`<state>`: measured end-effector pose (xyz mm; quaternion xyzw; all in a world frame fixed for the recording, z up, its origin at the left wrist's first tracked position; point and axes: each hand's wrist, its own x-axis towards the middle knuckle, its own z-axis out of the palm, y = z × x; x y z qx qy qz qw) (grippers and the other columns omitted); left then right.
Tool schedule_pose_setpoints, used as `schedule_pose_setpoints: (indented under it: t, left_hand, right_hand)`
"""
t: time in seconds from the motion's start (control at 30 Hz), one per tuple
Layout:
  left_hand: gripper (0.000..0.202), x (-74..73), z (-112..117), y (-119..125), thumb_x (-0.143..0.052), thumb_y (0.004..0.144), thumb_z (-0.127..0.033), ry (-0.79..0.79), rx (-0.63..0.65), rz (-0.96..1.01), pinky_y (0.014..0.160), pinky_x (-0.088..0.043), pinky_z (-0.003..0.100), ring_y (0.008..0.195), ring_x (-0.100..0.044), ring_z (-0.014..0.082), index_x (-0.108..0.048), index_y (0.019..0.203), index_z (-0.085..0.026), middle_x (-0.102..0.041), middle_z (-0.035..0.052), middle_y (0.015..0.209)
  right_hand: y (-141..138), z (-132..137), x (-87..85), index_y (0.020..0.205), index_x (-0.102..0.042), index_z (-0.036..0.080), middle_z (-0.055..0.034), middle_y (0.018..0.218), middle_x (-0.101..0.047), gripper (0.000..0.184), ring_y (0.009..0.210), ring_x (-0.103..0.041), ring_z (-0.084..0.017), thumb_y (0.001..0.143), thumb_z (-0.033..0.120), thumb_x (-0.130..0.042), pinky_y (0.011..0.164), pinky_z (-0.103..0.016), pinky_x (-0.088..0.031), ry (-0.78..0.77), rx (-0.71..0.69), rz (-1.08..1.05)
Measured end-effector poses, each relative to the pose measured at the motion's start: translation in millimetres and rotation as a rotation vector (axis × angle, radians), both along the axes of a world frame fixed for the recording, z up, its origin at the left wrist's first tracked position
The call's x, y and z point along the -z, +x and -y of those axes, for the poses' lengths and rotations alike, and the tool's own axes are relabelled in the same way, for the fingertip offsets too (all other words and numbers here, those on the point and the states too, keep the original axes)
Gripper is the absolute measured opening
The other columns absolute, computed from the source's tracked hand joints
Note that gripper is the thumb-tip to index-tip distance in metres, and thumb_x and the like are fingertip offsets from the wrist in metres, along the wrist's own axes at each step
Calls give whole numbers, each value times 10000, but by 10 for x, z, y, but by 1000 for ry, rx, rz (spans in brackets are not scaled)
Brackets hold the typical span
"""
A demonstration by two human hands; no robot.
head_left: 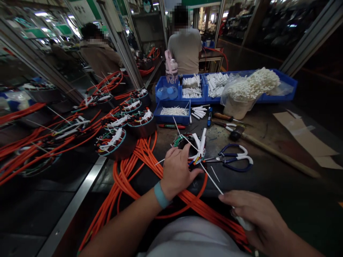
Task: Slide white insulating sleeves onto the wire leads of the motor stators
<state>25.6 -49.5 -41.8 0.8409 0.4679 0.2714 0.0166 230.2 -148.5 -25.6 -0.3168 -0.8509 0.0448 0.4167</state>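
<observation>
One white tie (211,178) clamped in right hand (254,210) | left hand (176,167) half-hiding wired ring (198,157) (grip unclear)

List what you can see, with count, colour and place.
Wired stator: one, multicoloured, centre
Other stators: several, dark, left
Cables: many, orange, centre and left
Scissors: one, blue and white, right of stator
Hammer: one, black and brown, right
Wooden-handled tool: one, brown, behind hammer
Pliers: one, partly white, beside hammer
Bins: several, blue, bench rear
Markers: two, blue and red, before bins
Sleeves: many, white, in and beside bins
Thin ties: many, white, front bin
Tub: one, whitish, before rear bins
Bundle: one, cream, bagged atop tub
Bottle: one, pink, bench rear
Cardboard: at least two, brown, right
People: at least two, muted tops, background
Left hand: one, bare, on stator
Right hand: one, bare, with white tie
</observation>
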Motion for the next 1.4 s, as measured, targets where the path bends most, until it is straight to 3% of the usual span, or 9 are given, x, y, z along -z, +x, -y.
schedule_pose_setpoints:
  t: [0.33,0.47,0.53,0.63,0.73,0.8,1.03,1.27,1.4]
  left_hand:
    - [826,2,-7,-6,-763,622,-498,5,9,-4,941,-382,410,862,-577,241,-424,1258,-95,-649,75,891]
    - [794,2,11,-21,-746,648,-439,-26,36,3,962,-364,436,893,-587,253,-412,1282,-97,-656,92,929]
    - [832,-2,31,-44,-745,652,-368,-63,80,64,1000,-331,449,966,-582,255,-348,1336,-111,-661,95,1003]
    - [823,-10,53,-86,-724,687,-253,-120,118,238,1043,-284,438,1042,-574,216,-284,1378,-168,-675,50,1056]
    - [499,-7,48,-107,-706,723,-210,-101,159,276,1029,-290,414,1031,-583,189,-529,1188,-245,-691,0,1034]
    - [308,3,37,-104,-683,756,-223,-59,188,250,1017,-298,409,1029,-581,186,-620,1055,-255,-696,-11,1032]
    - [249,27,40,-79,-604,820,-243,9,183,222,1008,-326,428,1016,-583,196,-645,1066,-233,-700,29,1025]
    - [259,9,59,-78,-604,816,-231,-10,174,207,1003,-340,438,1022,-570,197,-643,1071,-239,-697,20,1029]
    - [259,4,69,-83,-594,822,-236,-9,169,200,999,-343,442,1022,-568,206,-641,1076,-237,-696,23,1035]
  right_hand:
    - [21,21,22,1089,-468,181,-117,930,-701,235,913,-667,-167,864,124,-431,799,-270,-545,-16,-16,-23]
    - [-72,-228,160,1079,-495,194,-119,1085,-655,308,1031,-617,-173,820,56,-401,833,-292,-529,-74,-54,-40]
    - [-168,-431,207,1008,-538,203,-97,1078,-649,266,1012,-615,-168,825,61,-409,820,-284,-522,-191,7,-97]
    - [-287,-678,207,892,-575,207,-38,865,-661,104,802,-636,-145,831,150,-513,711,-251,-524,-493,114,-274]
    - [-302,-743,185,863,-544,203,-17,811,-643,107,734,-630,-135,791,233,-617,669,-233,-523,-754,68,-490]
    - [-257,-700,194,880,-514,207,-21,864,-641,162,789,-633,-137,783,245,-637,718,-245,-525,-836,2,-565]
    - [-128,-525,226,932,-527,210,-35,945,-631,118,880,-604,-140,827,160,-543,801,-279,-483,-739,67,-261]
    - [-254,-575,116,904,-553,193,-23,847,-634,94,777,-613,-136,813,188,-570,720,-258,-499,-667,183,-215]
    - [-264,-566,104,895,-539,196,-13,850,-628,99,781,-608,-129,805,171,-573,729,-250,-498,-649,168,-209]
